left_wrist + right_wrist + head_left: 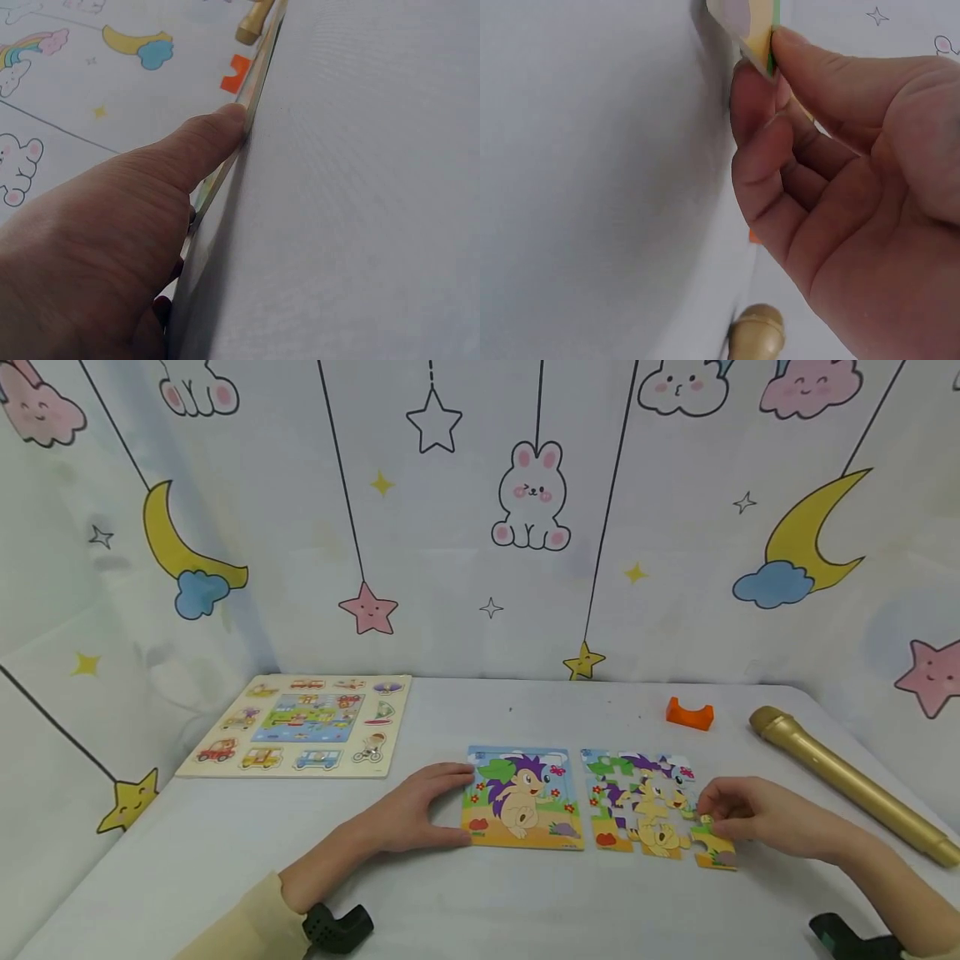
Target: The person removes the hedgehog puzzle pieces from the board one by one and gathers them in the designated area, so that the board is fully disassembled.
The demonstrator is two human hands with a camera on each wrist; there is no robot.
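A square board (522,839) with a purple-haired hedgehog picture lies flat on the table. At its left edge my left hand (420,810) rests with fingers extended, the index near the upper corner and the thumb (214,139) at the lower one. Beside the board, to its right, is a jigsaw puzzle (660,839) of the same picture, its pieces partly joined with gaps between them. My right hand (757,814) pinches a puzzle piece (761,34) between thumb and fingers at the puzzle's lower right, the piece tilted in the right wrist view.
Back left lies a cream vehicle puzzle board (281,768). An orange notched block (690,714) stands behind the jigsaw, and a gold microphone (855,785) lies at the right. A patterned cloth (450,543) hangs behind the white table (480,910).
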